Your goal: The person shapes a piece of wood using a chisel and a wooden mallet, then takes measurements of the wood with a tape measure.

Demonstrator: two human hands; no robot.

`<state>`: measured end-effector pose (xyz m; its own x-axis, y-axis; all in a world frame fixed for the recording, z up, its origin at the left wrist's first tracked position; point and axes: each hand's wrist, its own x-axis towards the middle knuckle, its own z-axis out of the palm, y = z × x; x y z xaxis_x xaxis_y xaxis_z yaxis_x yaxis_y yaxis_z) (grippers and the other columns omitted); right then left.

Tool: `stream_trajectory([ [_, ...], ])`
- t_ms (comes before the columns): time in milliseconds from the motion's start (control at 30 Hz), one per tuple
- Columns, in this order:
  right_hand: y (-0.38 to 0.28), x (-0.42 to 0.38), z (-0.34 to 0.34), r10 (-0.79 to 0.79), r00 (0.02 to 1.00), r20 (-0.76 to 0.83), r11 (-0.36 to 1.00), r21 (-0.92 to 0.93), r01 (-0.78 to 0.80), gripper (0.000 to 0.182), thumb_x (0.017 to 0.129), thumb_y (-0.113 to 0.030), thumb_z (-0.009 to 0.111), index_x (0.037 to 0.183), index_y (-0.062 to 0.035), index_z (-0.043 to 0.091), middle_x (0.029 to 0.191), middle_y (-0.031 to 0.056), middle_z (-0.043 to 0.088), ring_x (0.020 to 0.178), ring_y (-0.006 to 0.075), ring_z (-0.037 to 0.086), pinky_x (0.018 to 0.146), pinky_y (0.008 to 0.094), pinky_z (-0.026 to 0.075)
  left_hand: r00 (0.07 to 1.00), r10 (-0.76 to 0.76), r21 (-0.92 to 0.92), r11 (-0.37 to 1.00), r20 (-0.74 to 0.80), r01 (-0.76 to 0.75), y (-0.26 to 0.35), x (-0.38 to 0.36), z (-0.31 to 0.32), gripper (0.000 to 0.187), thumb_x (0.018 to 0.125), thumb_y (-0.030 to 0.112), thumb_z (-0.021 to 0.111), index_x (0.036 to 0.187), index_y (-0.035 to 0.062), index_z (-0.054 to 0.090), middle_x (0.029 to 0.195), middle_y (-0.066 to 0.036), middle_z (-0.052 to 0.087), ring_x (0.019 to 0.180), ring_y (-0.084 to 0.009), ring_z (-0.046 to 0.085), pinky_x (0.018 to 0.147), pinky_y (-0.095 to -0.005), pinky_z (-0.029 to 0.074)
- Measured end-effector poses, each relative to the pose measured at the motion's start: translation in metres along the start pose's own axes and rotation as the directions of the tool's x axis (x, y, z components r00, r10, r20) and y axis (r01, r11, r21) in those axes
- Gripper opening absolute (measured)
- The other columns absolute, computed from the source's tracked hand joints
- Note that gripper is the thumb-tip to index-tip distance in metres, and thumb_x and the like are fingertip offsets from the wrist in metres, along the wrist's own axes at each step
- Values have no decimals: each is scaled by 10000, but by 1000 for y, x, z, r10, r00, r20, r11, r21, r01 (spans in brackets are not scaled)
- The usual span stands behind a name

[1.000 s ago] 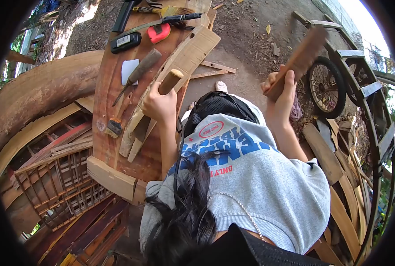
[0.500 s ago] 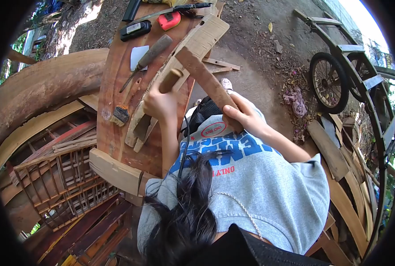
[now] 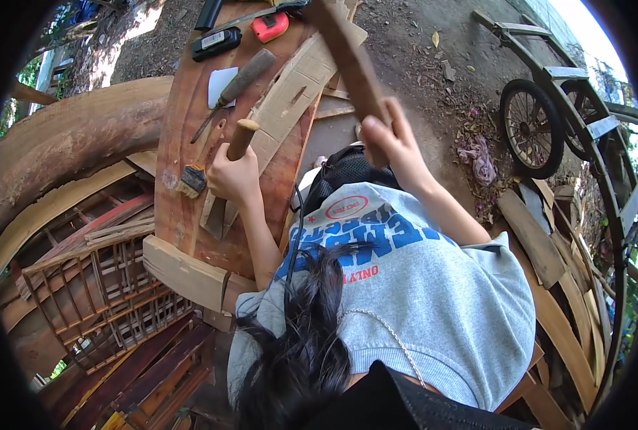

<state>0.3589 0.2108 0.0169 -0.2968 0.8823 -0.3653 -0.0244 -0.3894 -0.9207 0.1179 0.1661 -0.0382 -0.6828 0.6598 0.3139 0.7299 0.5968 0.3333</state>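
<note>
Chisel (image 3: 241, 141): tilted over the pale board, its wooden handle upmost; its blade (image 3: 216, 216) reaches down by the board's near end, though I cannot tell whether the edge bites.
Left hand (image 3: 234, 175): clenched round the chisel, thumb side up, nearer the brush than half a second ago.
Right hand (image 3: 399, 152): gripping one end of the wooden bar, fingers partly blurred.
Wooden bar (image 3: 351, 64): slanting up and away, blurred along its length; its far end has moved away from the chisel, so the two are well apart and no blow is landing at this instant.
Pale board (image 3: 288, 100): lying lengthwise on the surface (image 3: 178, 132), under the chisel, with a dark slot (image 3: 299, 94) showing in its face.
Brush (image 3: 191, 181): beside the left hand, lying flat.
Other tools: a wooden-handled tool (image 3: 248, 75) across white paper (image 3: 221, 87), with a red tape measure (image 3: 269, 26) and a black labelled case (image 3: 216, 44) beyond.
Ground: a crumpled cloth (image 3: 478, 160) near a spoked wheel (image 3: 531, 129).
</note>
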Motion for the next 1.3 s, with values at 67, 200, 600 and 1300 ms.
stream_trajectory([
  [67, 5, 11, 9, -127, 982, -137, 967, 203, 154, 574, 873, -434, 545, 1240, -41, 344, 848, 102, 542, 722, 163, 561, 612, 270, 469, 999, 12, -29, 1000, -38, -13, 1, 1, 1, 227, 672, 286, 673, 558, 115, 578, 539, -100, 585, 529, -330, 594, 456, -425, 438],
  [200, 44, -5, 28, 165, 882, 442, 975, -206, -79, 494, 869, -422, 571, 1136, -30, 436, 859, 61, 525, 805, 125, 516, 702, 260, 422, 1000, -7, 4, 1000, -23, 7, 0, 4, -2, 217, 664, 287, 684, 565, 116, 594, 529, -104, 583, 521, -332, 592, 459, -429, 441],
  [600, -5, 42, -64, 43, 996, -78, 992, 124, -34, 283, 921, -300, 509, 1083, -79, 443, 697, 16, 498, 547, 73, 477, 474, 199, 373, 980, -25, -230, 973, -199, -22, 67, 29, -10, 197, 701, 252, 709, 660, 62, 679, 592, -136, 619, 543, -325, 606, 494, -408, 444],
  [1300, -92, 99, -201, -442, 649, -619, 752, 140, 645, 383, 932, -415, 453, 1055, -65, 356, 740, 76, 509, 572, 138, 490, 577, 275, 428, 877, 478, -421, 806, 45, -417, 340, 45, 109, 85, 668, 206, 651, 675, 125, 628, 576, -105, 607, 551, -318, 615, 541, -407, 489],
])
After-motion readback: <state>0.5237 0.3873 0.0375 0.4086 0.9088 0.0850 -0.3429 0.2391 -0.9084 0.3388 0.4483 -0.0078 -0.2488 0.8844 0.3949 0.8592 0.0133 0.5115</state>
